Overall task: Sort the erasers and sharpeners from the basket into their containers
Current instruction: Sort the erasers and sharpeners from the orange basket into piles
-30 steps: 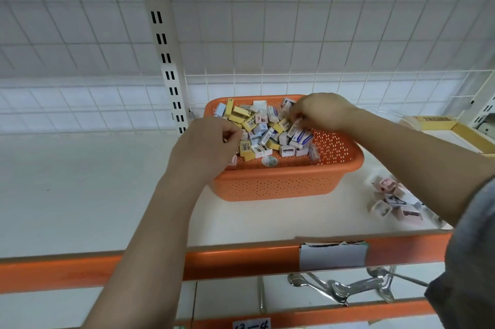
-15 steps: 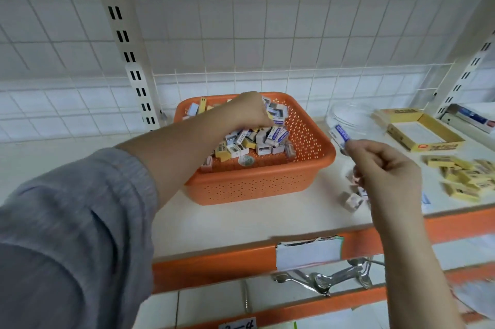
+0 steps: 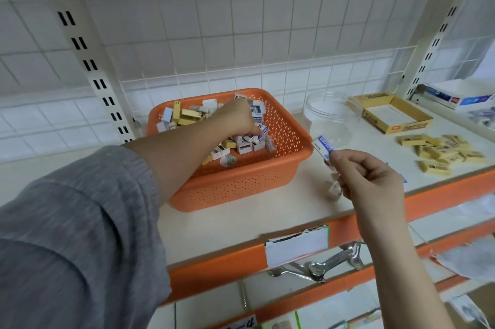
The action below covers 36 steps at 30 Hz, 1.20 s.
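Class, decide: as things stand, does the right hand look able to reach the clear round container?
Probably yes. The right hand, pinching a blue-and-white eraser, is just in front of the clear container, with only bare shelf between them.

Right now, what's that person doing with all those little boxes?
A person is sorting small erasers and sharpeners out of an orange basket on a shelf. The right hand pinches a blue and white eraser above the shelf, beside the basket. The left hand reaches into the basket's pile. A heap of yellow erasers lies to the right, near a yellow box and a clear tub.
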Tool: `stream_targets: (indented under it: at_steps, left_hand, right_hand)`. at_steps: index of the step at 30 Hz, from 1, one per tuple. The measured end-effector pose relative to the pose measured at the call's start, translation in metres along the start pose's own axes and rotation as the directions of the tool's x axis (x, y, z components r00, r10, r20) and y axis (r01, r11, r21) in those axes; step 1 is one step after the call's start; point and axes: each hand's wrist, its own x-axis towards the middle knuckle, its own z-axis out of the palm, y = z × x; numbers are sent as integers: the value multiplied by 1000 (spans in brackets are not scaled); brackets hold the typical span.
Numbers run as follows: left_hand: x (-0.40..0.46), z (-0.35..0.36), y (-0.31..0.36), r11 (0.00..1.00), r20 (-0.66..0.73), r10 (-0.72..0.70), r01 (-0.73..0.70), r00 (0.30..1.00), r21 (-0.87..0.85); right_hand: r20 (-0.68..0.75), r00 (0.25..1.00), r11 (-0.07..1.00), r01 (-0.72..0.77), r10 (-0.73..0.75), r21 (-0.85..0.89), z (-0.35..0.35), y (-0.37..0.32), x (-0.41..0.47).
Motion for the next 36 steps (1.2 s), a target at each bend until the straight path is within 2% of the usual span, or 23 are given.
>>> stream_targets:
  at_steps: [3, 6, 11, 17, 21, 25, 30, 36]
  left_hand:
    - [-6, -14, 1, 992, -39, -18, 13, 999, -123]
    - [-24, -34, 3, 970, -135, -50, 15, 990, -244]
    - [-69, -44, 9, 935, -258, 8, -98, 966, -342]
    - [-88, -10, 46, 896, -319, 41, -176, 947, -408]
    - [-87, 20, 98, 893, -391, 75, -237, 917, -383]
    - [-83, 65, 165, 890, -425, 91, -265, 901, -371]
    - [-73, 119, 251, 865, -345, 122, -270, 931, -423]
    - [-57, 154, 317, 859, -292, 164, -282, 942, -427]
  right_hand:
    - [-16, 1000, 1000, 3, -3, 12, 2, -1, -3]
    - [-51, 999, 1000, 7, -6, 24, 5, -1, -7]
    - [-134, 991, 999, -4, 9, 36, 4, -2, -8]
    - [-155, 988, 999, 1, 7, 52, -33, -7, 6]
    - [-185, 982, 999, 38, -35, 9, -90, -3, 29]
    - [-260, 964, 998, 46, -57, -48, -182, -8, 76]
    - [-316, 942, 965, 30, -115, -259, -298, -28, 164]
    - [-434, 900, 909, -159, -26, -384, -386, -14, 267]
